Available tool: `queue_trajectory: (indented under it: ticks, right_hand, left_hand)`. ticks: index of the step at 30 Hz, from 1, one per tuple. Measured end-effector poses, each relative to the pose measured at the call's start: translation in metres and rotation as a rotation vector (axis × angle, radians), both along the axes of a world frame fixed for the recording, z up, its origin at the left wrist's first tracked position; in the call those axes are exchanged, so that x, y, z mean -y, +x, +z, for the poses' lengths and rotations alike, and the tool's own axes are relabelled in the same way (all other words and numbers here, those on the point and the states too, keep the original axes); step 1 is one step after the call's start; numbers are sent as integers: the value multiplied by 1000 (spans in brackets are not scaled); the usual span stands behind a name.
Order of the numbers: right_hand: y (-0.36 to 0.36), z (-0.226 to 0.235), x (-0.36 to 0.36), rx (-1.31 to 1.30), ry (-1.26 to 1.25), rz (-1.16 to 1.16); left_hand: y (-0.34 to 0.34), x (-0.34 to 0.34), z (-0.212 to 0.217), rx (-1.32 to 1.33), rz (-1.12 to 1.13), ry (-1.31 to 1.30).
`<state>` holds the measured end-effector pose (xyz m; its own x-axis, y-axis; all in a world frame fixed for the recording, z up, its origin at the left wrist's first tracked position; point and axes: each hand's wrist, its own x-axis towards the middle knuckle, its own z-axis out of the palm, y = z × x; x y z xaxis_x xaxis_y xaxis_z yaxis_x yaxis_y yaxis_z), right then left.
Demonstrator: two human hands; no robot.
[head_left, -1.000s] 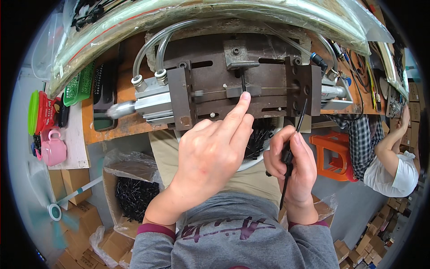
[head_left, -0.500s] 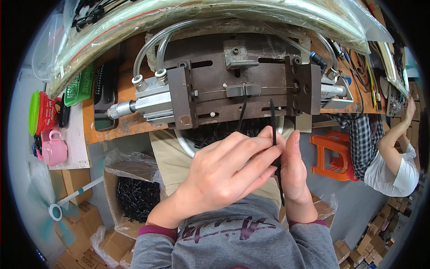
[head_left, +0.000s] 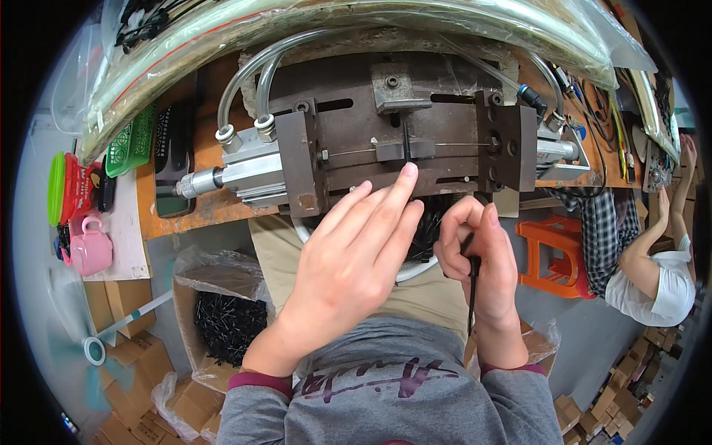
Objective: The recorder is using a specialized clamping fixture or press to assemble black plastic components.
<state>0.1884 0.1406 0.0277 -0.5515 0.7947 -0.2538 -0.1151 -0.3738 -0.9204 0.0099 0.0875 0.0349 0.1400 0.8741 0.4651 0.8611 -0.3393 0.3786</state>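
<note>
A brown metal fixture [head_left: 348, 169] stands before me, with two small grey jaws [head_left: 423, 149] at its middle. A thin black rod [head_left: 406, 141] lies between these jaws, pointing away from me. My left hand [head_left: 356, 248] reaches up with fingers stretched and apart, its index fingertip at the rod's near end. Beside it, my right hand [head_left: 486, 267] is closed on another black rod [head_left: 472, 293], pinched between bent fingers and thumb, with its lower part hanging down. Under the fixture, partly hidden by my hands, a rounded container [head_left: 417, 272] holds more black pieces.
Air cylinders [head_left: 256, 178] with clear hoses [head_left: 236, 81] flank the fixture. An open carton [head_left: 189, 326] of black pieces stands at lower left. A pink cup [head_left: 90, 248] and green basket [head_left: 132, 144] sit left. An orange stool [head_left: 552, 259] and another person [head_left: 649, 278] are right.
My left hand has moved away from my right hand and up to the jaws, where a black rod now lies. The right hand's rod has dropped lower and its fingers have curled.
</note>
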Motion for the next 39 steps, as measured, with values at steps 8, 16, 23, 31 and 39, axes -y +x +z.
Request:
queue_trajectory:
  ticks: [8, 16, 23, 31, 39]
  right_hand:
    - [5, 6, 2, -149, 20, -39]
    - [5, 12, -3, -578, -232, -110]
    - [-9, 12, -2, -622, -227, -194]
    - [-23, 12, 8, -497, -95, -301]
    - [-40, -1, 21, -340, 102, -385]
  left_hand:
    - [2, -6, 13, -130, 58, -72]
    - [-1, -3, 8, 164, -1, -36]
    - [16, 19, 1, 649, -162, -128]
    - [22, 18, -1, 576, -157, 11]
    - [20, 23, -3, 584, -119, -29]
